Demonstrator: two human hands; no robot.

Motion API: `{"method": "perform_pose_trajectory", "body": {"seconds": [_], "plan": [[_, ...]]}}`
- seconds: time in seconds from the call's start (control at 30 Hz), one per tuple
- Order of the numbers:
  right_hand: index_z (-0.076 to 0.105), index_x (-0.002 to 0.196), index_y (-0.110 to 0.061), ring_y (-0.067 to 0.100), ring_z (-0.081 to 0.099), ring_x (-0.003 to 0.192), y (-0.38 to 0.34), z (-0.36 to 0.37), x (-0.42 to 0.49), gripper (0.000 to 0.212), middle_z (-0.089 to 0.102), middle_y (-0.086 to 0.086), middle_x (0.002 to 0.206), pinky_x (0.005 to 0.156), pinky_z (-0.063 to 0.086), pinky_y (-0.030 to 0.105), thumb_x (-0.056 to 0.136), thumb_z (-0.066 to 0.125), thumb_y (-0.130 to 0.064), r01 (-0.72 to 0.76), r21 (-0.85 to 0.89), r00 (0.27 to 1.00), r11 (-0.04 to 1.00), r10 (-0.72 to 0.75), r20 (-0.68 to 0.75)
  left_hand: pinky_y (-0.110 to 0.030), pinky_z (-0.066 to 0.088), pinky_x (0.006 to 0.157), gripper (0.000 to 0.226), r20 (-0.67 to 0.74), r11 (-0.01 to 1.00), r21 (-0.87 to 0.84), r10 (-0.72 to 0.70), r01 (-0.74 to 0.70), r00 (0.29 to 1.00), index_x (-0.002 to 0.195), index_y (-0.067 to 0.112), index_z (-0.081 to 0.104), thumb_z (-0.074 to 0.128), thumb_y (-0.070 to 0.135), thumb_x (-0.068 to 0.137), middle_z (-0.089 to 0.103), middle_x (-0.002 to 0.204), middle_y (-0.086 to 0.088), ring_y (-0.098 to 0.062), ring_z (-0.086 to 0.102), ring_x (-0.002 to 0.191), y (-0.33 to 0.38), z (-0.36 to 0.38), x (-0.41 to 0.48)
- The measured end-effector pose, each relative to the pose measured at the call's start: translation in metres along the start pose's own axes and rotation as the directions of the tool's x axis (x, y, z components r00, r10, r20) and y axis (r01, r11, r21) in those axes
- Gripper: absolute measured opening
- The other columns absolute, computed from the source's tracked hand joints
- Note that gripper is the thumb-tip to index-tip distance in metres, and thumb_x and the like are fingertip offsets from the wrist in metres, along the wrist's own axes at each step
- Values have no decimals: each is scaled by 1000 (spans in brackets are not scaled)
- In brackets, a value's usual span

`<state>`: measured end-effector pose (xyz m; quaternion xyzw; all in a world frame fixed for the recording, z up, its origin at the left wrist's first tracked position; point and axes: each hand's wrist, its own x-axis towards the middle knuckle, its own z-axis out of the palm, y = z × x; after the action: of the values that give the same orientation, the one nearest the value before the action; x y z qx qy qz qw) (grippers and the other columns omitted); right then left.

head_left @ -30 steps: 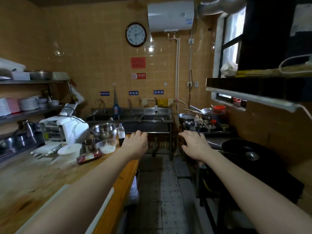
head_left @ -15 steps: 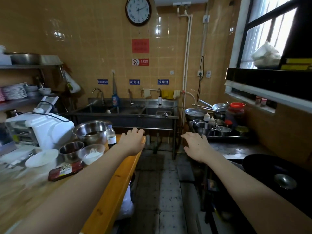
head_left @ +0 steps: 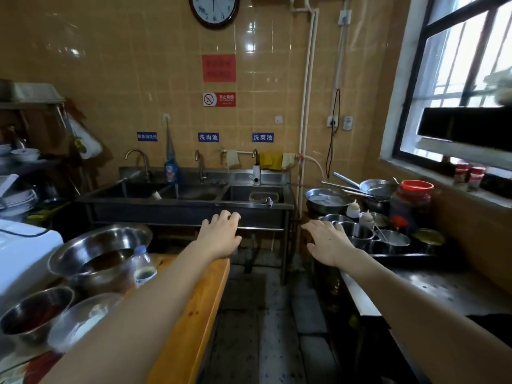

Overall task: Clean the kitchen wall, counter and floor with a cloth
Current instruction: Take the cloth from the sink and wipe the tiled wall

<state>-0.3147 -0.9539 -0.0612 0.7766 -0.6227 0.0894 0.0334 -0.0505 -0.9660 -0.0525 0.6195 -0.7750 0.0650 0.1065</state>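
Observation:
My left hand [head_left: 220, 234] and my right hand [head_left: 327, 241] are stretched out in front of me over the aisle, palms down, fingers apart, holding nothing. Ahead stands a steel three-basin sink [head_left: 194, 202] against the yellow tiled wall [head_left: 110, 79]. A yellow cloth [head_left: 271, 161] and two pale cloths [head_left: 232, 158] hang on the pipe above the right basin. The wooden counter [head_left: 194, 314] runs along my left, under my left forearm. The tiled floor [head_left: 263, 342] lies between the counters.
Steel bowls [head_left: 97, 250] and a small bottle [head_left: 144, 266] crowd the wooden counter. On the right, a steel worktop [head_left: 432, 286] carries pots, pans and a red-lidded jar [head_left: 411, 202]. Shelves with dishes are at far left; a window is at upper right.
The view has moved forward toward the sink, which now looks nearer and larger. Both hands stay outstretched and empty, keeping roughly the same pose.

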Motion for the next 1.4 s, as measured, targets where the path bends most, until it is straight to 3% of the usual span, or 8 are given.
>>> {"method": "perform_pose_trajectory", "body": {"seconds": [0.63, 1.0, 1.4], "plan": [[37, 140, -22, 25, 31, 134, 90, 104, 333, 55, 36, 0, 147, 108, 23, 48, 87, 54, -24, -8, 20, 1000, 1000, 8, 13, -44, 34, 100, 48, 154, 996, 79, -58, 46, 986, 137, 20, 32, 46, 34, 93, 34, 141, -9, -29, 39, 126, -70, 119, 308], [40, 136, -25, 26, 36, 129, 186, 142, 555, 53, 41, -1, 143, 104, 27, 45, 85, 52, -22, 12, 27, 999, 1000, -14, 51, -47, 31, 105, 55, 144, 988, 72, -145, 136, 979, 142, 17, 25, 46, 34, 94, 32, 145, -11, -31, 34, 132, -93, 172, 528], [39, 138, -24, 26, 37, 130, 241, 209, 704, 55, 40, 0, 143, 104, 29, 43, 85, 54, -23, -7, 18, 992, 1000, 4, 130, -47, 31, 105, 49, 251, 985, 80, -167, 151, 953, 138, 18, 30, 47, 33, 94, 32, 143, -9, -31, 36, 130, -130, 263, 669]]}}
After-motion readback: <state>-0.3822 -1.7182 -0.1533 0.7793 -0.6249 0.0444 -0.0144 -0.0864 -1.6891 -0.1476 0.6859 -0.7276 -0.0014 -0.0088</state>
